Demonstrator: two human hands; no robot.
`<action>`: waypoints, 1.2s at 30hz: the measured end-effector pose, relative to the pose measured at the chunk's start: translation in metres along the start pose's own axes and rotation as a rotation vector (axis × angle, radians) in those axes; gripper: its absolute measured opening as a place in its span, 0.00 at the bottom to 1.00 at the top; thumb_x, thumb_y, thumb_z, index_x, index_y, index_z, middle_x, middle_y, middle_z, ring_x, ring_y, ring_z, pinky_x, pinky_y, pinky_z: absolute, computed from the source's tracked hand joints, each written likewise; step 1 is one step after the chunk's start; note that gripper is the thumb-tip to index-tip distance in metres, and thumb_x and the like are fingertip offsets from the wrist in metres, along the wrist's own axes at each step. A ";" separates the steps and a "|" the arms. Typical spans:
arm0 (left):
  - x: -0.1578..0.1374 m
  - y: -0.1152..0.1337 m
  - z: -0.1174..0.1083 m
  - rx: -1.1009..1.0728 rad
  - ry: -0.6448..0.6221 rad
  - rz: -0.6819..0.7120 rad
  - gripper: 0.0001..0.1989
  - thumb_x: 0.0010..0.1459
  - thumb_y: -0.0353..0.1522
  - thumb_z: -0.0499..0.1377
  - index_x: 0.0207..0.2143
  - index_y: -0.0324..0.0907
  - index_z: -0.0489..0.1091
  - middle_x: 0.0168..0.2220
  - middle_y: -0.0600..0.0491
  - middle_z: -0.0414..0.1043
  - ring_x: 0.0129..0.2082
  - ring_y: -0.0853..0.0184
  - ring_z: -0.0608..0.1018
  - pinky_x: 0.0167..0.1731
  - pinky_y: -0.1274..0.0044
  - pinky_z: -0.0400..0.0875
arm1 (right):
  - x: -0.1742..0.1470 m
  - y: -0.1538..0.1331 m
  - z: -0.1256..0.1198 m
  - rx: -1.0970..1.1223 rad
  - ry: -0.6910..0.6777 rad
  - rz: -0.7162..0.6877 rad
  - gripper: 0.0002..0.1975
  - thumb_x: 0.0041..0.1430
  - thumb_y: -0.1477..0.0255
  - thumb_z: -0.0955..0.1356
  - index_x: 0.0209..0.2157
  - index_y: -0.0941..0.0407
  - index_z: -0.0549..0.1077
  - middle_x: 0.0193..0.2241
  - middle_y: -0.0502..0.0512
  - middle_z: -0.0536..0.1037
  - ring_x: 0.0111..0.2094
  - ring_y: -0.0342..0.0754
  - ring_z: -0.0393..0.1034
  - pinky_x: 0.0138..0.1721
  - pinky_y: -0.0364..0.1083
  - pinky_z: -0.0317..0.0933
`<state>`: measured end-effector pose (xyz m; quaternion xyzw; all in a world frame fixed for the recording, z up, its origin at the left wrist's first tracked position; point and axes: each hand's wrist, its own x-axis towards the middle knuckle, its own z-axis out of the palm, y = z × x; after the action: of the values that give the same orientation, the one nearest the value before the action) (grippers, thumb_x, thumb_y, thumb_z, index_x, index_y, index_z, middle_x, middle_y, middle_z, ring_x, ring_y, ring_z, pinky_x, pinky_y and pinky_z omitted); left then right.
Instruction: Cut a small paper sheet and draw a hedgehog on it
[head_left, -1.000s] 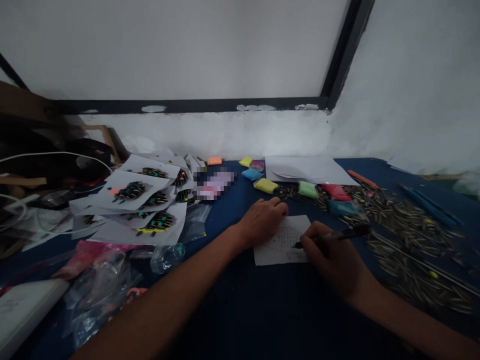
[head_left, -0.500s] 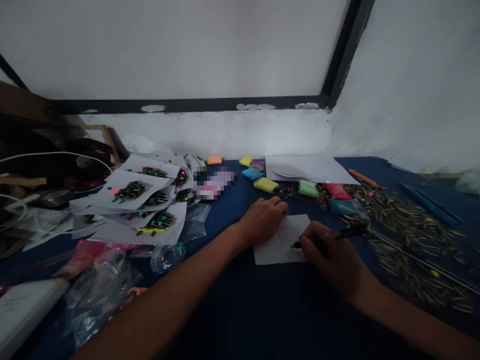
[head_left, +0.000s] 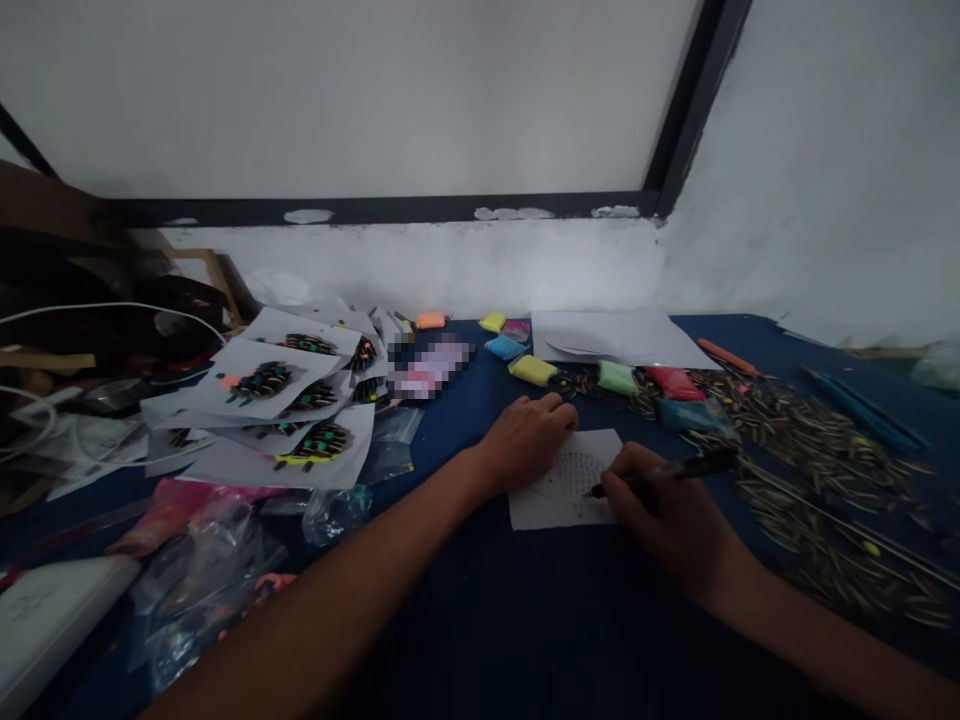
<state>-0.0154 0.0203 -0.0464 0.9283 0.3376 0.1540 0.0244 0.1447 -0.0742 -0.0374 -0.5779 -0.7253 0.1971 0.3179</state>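
A small white sheet of paper [head_left: 536, 510] lies flat on the blue table, with a rounded pen drawing filled with small marks. My right hand [head_left: 660, 510] is closed around a dark pen [head_left: 697, 463], its tip at the lower right of the drawing. My left hand [head_left: 529, 440] rests over the sheet's upper left corner, fingers curled and fingertips hidden. Beyond it lie a yellow packet [head_left: 533, 371] and a blue packet [head_left: 505, 347]. Many striped sunflower seeds [head_left: 802, 430] are spread to the right of my right hand.
Paper sheets with seed-and-clay figures [head_left: 259, 380] are stacked at the left, near clear plastic bags [head_left: 202, 560] and a white box [head_left: 60, 620]. White paper [head_left: 615, 335] lies by the wall. Green [head_left: 617, 377] and red packets [head_left: 673, 383] sit among seeds. A thin rod [head_left: 847, 525] crosses the seeds.
The pen tip and my right hand have shifted very slightly over the drawing. My left hand and the sheet stay in place.
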 end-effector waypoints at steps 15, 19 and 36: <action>0.000 -0.001 0.002 -0.006 0.040 0.024 0.10 0.63 0.27 0.45 0.38 0.41 0.65 0.38 0.52 0.67 0.34 0.66 0.71 0.37 0.73 0.63 | 0.000 0.000 -0.001 -0.002 0.011 -0.017 0.09 0.56 0.68 0.60 0.22 0.53 0.61 0.14 0.44 0.61 0.16 0.42 0.58 0.18 0.41 0.49; 0.000 -0.002 0.003 -0.005 0.041 0.022 0.10 0.63 0.27 0.45 0.38 0.41 0.65 0.38 0.52 0.67 0.34 0.66 0.71 0.37 0.72 0.63 | 0.000 0.001 -0.001 0.014 -0.021 -0.013 0.09 0.56 0.68 0.60 0.23 0.53 0.62 0.14 0.44 0.62 0.16 0.42 0.58 0.18 0.41 0.50; 0.000 -0.001 0.002 0.016 0.024 0.012 0.10 0.64 0.27 0.44 0.39 0.41 0.64 0.38 0.52 0.67 0.34 0.66 0.70 0.37 0.73 0.63 | -0.001 0.002 0.002 0.040 -0.074 -0.088 0.09 0.60 0.70 0.59 0.26 0.53 0.61 0.18 0.45 0.62 0.18 0.42 0.58 0.19 0.42 0.52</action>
<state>-0.0152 0.0210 -0.0486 0.9286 0.3334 0.1624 0.0119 0.1448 -0.0751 -0.0401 -0.5315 -0.7571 0.2184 0.3108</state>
